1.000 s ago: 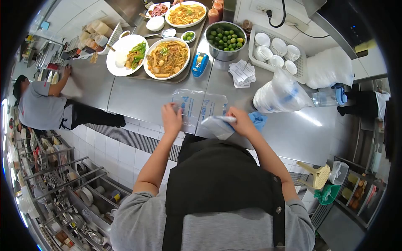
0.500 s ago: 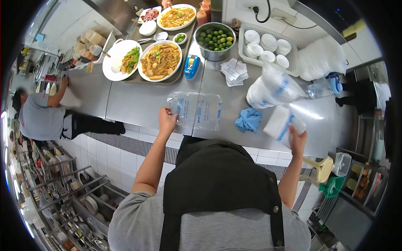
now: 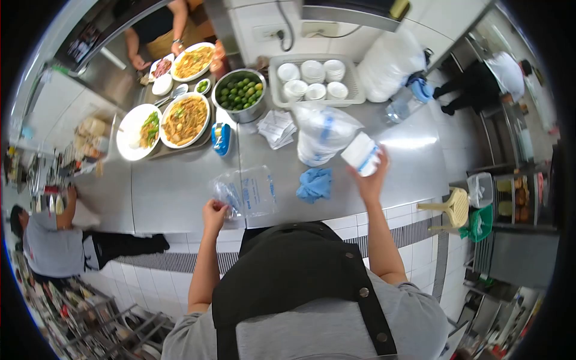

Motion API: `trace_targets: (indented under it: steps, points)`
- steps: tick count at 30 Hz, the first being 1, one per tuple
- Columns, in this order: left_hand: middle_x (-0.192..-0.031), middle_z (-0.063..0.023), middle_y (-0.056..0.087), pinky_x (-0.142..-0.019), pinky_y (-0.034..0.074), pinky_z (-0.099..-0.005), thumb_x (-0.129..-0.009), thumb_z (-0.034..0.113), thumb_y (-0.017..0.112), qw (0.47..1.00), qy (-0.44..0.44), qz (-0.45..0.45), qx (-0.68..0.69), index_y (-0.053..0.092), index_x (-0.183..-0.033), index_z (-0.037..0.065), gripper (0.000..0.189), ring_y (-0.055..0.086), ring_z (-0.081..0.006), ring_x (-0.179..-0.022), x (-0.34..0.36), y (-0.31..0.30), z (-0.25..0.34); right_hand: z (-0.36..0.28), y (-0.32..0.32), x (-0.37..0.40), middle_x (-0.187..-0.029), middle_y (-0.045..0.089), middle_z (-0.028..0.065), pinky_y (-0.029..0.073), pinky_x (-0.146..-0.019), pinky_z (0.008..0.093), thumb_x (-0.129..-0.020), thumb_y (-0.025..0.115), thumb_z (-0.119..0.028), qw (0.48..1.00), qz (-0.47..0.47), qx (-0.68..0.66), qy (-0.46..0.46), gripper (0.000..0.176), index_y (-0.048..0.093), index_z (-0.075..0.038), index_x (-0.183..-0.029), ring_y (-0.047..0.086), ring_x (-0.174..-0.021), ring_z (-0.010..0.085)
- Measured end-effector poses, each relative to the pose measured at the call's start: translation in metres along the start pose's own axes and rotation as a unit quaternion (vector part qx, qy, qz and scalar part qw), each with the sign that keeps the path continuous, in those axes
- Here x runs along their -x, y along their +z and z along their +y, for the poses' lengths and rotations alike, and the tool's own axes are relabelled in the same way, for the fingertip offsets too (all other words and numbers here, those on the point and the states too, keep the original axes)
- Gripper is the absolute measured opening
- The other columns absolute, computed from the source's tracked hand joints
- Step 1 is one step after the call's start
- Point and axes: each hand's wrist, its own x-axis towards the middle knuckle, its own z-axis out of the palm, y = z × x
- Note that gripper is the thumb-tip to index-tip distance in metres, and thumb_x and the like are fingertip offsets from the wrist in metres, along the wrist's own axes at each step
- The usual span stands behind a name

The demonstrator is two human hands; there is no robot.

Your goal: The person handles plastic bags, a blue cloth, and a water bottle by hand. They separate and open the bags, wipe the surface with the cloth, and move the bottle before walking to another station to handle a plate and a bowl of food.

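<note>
My left hand (image 3: 216,215) pinches the near left corner of a clear plastic bag (image 3: 258,191) with blue print. The bag lies flat on the steel counter. In my right hand (image 3: 373,177) is a white packet with blue print (image 3: 360,153), gripped near its right end and tilted above the counter; its exact kind I cannot make out. A crumpled blue cloth (image 3: 314,185) lies between my hands. Just behind the packet stands a bulging plastic bag of white items (image 3: 324,133).
Plates of noodles (image 3: 186,121) share a tray at the left with other dishes. Behind are a pot of green citrus (image 3: 240,95), a blue tape dispenser (image 3: 221,139), paper slips (image 3: 277,128) and a basket of small bowls (image 3: 354,81). People stand left, right and behind the counter.
The view has turned, so the counter sits lower and further left. My right hand has brought the white packet up beside the bulging bag. My left hand still pinches the clear bag.
</note>
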Motion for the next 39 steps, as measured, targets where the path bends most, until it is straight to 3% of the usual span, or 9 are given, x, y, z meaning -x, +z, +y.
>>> trace_targets:
  steps: [2, 7, 10, 17, 18, 23, 27, 30, 39]
  points:
    - [-0.071, -0.0085, 0.066, -0.061, 0.050, -0.0304, -0.078, 0.003, 0.076, 1.000, 0.006, -0.009, 0.029, 0.063, -0.082, 0.000, 0.014, 0.064, -0.0161, -0.066, 0.029, 0.005, 0.010, -0.033, 0.008, 0.026, -0.155, 0.029, 0.0149, 0.039, -0.108, 0.0466, -0.053, 0.099, -0.024, 0.991, -0.077, -0.061, -0.095, 0.124, 0.026, -0.012, -0.153, 0.034, -0.141, 0.0342]
    - [-0.075, -0.0109, 0.067, -0.059, 0.054, -0.0298, -0.082, 0.000, 0.073, 0.997, 0.028, -0.027, 0.064, 0.059, -0.104, -0.001, 0.026, 0.067, -0.0169, -0.067, 0.059, 0.037, 0.029, -0.061, 0.046, 0.042, -0.146, 0.046, 0.0175, 0.038, -0.110, 0.0399, -0.052, 0.099, -0.025, 0.962, -0.178, -0.206, 0.031, 0.124, 0.027, -0.003, -0.150, 0.045, -0.135, 0.0316]
    - [-0.078, -0.0123, 0.068, -0.058, 0.055, -0.0299, -0.082, -0.001, 0.073, 0.990, 0.014, -0.050, 0.134, 0.053, -0.115, -0.001, 0.039, 0.068, -0.0178, -0.067, 0.069, 0.055, 0.040, -0.051, 0.072, 0.049, -0.138, 0.052, 0.0192, 0.041, -0.108, 0.0416, -0.053, 0.098, -0.024, 0.975, -0.144, -0.169, -0.001, 0.117, 0.032, -0.002, -0.147, 0.051, -0.130, 0.0317]
    - [-0.083, -0.0157, 0.071, -0.067, 0.055, -0.0379, -0.078, 0.015, 0.078, 0.986, 0.152, -0.060, -0.025, 0.068, -0.092, -0.001, 0.023, 0.069, -0.0255, -0.073, 0.051, 0.110, 0.006, -0.009, 0.067, 0.054, -0.134, 0.053, 0.0194, 0.044, -0.105, 0.0426, -0.058, 0.095, -0.022, 0.987, 0.024, -0.143, 0.062, 0.102, 0.039, 0.009, -0.137, 0.052, -0.122, 0.0288]
    - [-0.084, -0.0170, 0.071, -0.068, 0.055, -0.0393, -0.077, 0.016, 0.077, 0.981, 0.179, -0.044, -0.052, 0.070, -0.090, 0.000, 0.022, 0.069, -0.0291, -0.072, 0.050, 0.117, 0.012, 0.006, 0.055, 0.045, -0.143, 0.048, 0.0199, 0.035, -0.113, 0.0434, -0.073, 0.088, -0.023, 0.992, -0.035, -0.093, 0.075, 0.097, 0.030, 0.008, -0.144, 0.045, -0.132, 0.0315]
    - [-0.085, -0.0184, 0.070, -0.082, 0.052, -0.0454, -0.076, 0.015, 0.075, 0.948, 0.289, -0.089, -0.102, 0.071, -0.083, 0.002, 0.015, 0.067, -0.0356, -0.081, 0.005, 0.185, 0.042, 0.018, 0.028, -0.020, -0.147, 0.046, 0.0174, 0.044, -0.108, 0.0432, -0.075, 0.081, 0.007, 0.954, 0.094, -0.283, -0.018, 0.085, 0.034, -0.001, -0.146, 0.050, -0.129, 0.0284]
    - [-0.108, -0.0115, 0.069, -0.078, 0.055, -0.0374, -0.095, 0.017, 0.064, 0.878, 0.164, -0.366, 0.262, 0.060, -0.108, 0.004, 0.019, 0.067, -0.0187, -0.092, 0.025, 0.176, 0.162, 0.071, 0.022, -0.088, -0.144, 0.047, 0.0171, 0.045, -0.107, 0.0442, -0.075, 0.082, 0.004, 0.966, 0.117, -0.223, -0.055, 0.081, 0.037, -0.001, -0.143, 0.052, -0.127, 0.0294]
    - [-0.106, -0.0062, 0.068, -0.070, 0.057, -0.0315, -0.099, 0.015, 0.060, 0.856, 0.257, -0.290, 0.341, 0.053, -0.110, 0.006, 0.016, 0.064, -0.0124, -0.093, 0.008, 0.191, 0.196, 0.095, 0.021, -0.117, -0.141, 0.050, 0.0165, 0.044, -0.107, 0.0461, -0.076, 0.084, -0.003, 0.982, 0.156, -0.107, -0.014, 0.079, 0.039, -0.002, -0.140, 0.053, -0.125, 0.0299]
    - [-0.085, -0.0108, 0.068, -0.052, 0.056, -0.0356, -0.099, 0.015, 0.058, 0.918, -0.043, -0.089, 0.384, 0.051, -0.102, 0.007, 0.011, 0.066, -0.0199, -0.061, -0.015, 0.245, 0.107, 0.123, -0.004, -0.157, -0.147, 0.046, 0.0149, 0.041, -0.110, 0.0447, -0.078, 0.084, -0.005, 0.977, 0.076, -0.197, 0.006, 0.084, 0.034, -0.004, -0.145, 0.049, -0.130, 0.0294]
